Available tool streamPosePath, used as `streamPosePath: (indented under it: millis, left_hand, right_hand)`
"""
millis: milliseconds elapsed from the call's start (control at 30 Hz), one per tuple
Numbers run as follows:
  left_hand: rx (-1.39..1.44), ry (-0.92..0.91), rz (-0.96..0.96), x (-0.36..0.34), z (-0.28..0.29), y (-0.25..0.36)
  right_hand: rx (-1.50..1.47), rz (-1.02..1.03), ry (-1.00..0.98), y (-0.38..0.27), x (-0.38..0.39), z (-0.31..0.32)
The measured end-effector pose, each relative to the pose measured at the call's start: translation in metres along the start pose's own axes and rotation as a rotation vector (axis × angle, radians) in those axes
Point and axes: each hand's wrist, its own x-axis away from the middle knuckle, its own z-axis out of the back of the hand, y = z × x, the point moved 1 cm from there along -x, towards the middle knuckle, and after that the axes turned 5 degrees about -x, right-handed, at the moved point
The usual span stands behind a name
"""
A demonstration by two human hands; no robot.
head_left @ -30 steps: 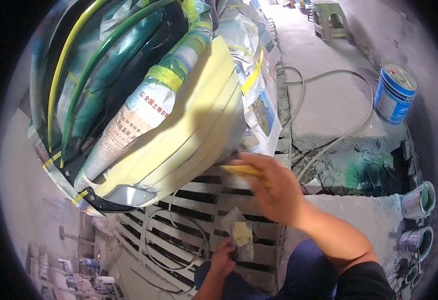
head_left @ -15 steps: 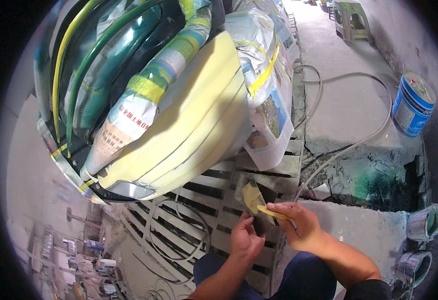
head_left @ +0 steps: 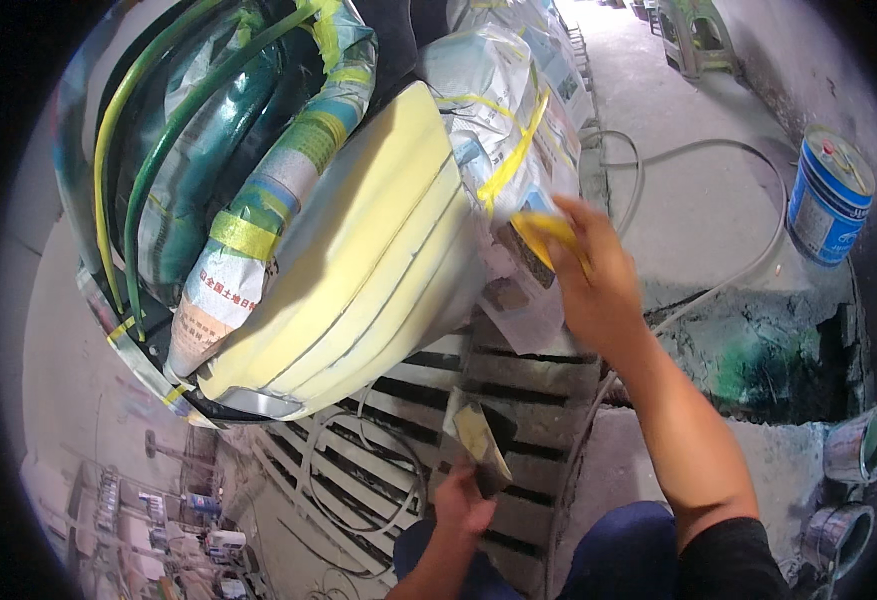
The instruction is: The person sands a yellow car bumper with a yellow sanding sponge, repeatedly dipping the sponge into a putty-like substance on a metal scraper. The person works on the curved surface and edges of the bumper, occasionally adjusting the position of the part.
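My left hand is closed on a flat mixing board smeared with pale yellow putty, held low above the slats. Raised at the right end of a curved, pale yellow coated body panel, my right hand grips a yellow putty spreader. The spreader is in front of the paper covering beside the panel; whether it touches anything I cannot tell. Dark grooves run along the panel. A tube wrapped in newspaper and yellow-green tape lies along its upper left side.
Newspaper masking with yellow tape covers the part behind the panel. A slatted floor grate lies below. A grey hose loops over the floor. At right stand a blue can, two open tins and, farther back, a stool.
My right hand has lifted the spreader away from the board, up and forward to beside the panel. My left hand has moved slightly left and down with the board.
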Motion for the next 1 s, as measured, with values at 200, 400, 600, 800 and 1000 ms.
streamPosePath:
  millis: [200,400,600,800,1000]
  left_hand:
    - [-0.062,-0.029,0.096,0.019,0.028,-0.01]
    - [-0.029,-0.089,0.115,0.02,0.057,-0.015]
    - [0.0,-0.148,0.142,0.029,0.058,-0.009]
    - [-0.022,-0.126,0.188,0.038,0.068,-0.003]
    - [0.043,-0.193,0.229,0.04,0.093,-0.002]
  right_hand:
    - [0.127,0.131,0.102,-0.005,-0.06,-0.043]
    - [0.204,0.24,0.085,-0.007,-0.058,-0.06]
    - [0.234,0.181,-0.017,-0.029,-0.038,-0.067]
    - [0.267,0.138,-0.1,-0.062,-0.007,-0.079]
    - [0.268,0.249,-0.054,-0.09,0.017,-0.097]
